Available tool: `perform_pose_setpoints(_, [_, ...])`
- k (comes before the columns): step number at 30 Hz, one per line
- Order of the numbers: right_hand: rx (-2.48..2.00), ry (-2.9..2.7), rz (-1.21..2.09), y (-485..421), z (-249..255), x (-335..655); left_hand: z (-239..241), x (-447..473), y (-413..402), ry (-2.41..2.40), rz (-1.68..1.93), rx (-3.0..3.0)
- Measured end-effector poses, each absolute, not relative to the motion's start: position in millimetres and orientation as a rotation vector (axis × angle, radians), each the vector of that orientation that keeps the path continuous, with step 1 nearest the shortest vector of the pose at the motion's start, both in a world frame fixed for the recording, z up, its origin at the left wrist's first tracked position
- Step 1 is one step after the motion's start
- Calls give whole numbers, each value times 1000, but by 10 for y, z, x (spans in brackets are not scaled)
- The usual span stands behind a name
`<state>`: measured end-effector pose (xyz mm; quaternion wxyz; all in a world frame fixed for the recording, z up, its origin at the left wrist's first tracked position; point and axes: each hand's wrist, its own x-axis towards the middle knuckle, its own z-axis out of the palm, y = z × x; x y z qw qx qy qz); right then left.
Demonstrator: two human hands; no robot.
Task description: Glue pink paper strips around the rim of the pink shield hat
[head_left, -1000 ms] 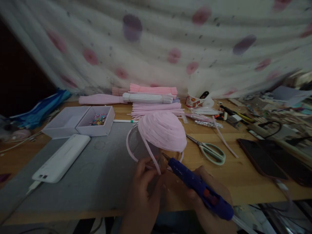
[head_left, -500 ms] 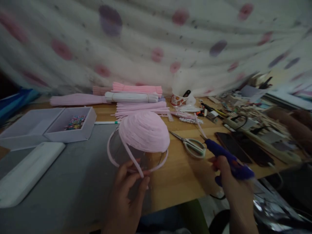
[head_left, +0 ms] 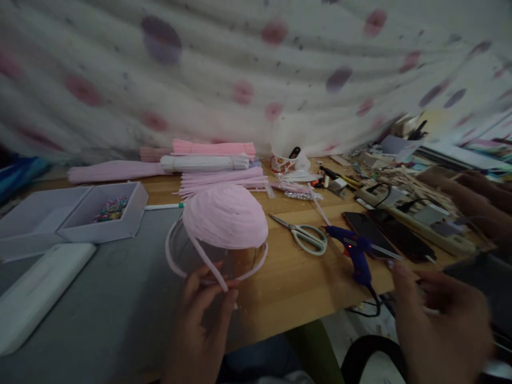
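Observation:
My left hand [head_left: 206,314] pinches the lower end of a pink pipe cleaner strip [head_left: 210,262] at the near side of a ring. Above it is a domed pink piece [head_left: 226,216] wound in rows of fuzzy strips, joined to the pink ring [head_left: 174,261] below, with thin wire showing between. A blue glue gun [head_left: 354,248] lies on the table with its red light lit and a clear glue stick [head_left: 386,252] out of its back. My right hand [head_left: 444,320] is off the gun, close to the stick's end. Its fingers look curled but are blurred.
Scissors [head_left: 306,234] lie between the dome and the glue gun. Two phones [head_left: 372,234] and a power strip [head_left: 440,229] are at right. Pipe cleaner bundles [head_left: 216,162] are stacked at the back. A white box [head_left: 104,210] of colourful bits and a white case [head_left: 44,293] are at left.
My right hand has let go of the glue gun, leaving it on the table, and moved right and toward me. My left hand keeps its pinch. The whole view has shifted slightly.

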<state>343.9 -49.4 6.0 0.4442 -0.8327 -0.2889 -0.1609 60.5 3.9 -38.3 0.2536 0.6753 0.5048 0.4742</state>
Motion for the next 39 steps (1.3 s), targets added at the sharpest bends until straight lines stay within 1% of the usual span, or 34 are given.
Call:
perform_pose_setpoints(2, [-1757, -917, -202, -548, 124, 3075, -382, 632, 41, 1392, 1291, 1837])
perform_pose_setpoints(5, [-1441, -1492, 146, -388, 147, 2488, -363, 654, 53, 1387, 1287, 1881])
perform_pose_setpoints(6, [-1371, -1560, 227, -296, 138, 2320, -352, 660, 55, 1367, 1297, 1901])
perform_pose_setpoints(8, [-1336, -1647, 374, -115, 107, 2068, -332, 680, 51, 1319, 1307, 1928])
perform_pose_setpoints(10, [-1374, -1697, 453, 12, 72, 1940, -323, 716, 39, 1318, 1354, 1904])
perform_pose_setpoints(14, [-1451, -1715, 534, 75, 21, 1955, -346, 790, 27, 1387, 1416, 1845])
perform_pose_setpoints(20, [-1443, -1601, 592, 95, -21, 2124, -314, 765, 29, 1398, 1284, 1955])
perform_pose_setpoints(24, [-1410, -1577, 463, 148, -41, 2234, -266, 780, -9, 1471, 1309, 1858])
perform_pose_setpoints(28, [-1377, -1537, 344, 174, -49, 2341, -253, 770, -15, 1449, 1292, 1915])
perform_pose_setpoints(34, [-1353, -1403, 591, 200, -98, 2365, -255, 727, 5, 1460, 1327, 1866])
perform_pose_setpoints(39, [-1378, -1253, 733, 235, -107, 2273, -281, 689, 63, 1488, 1402, 1916])
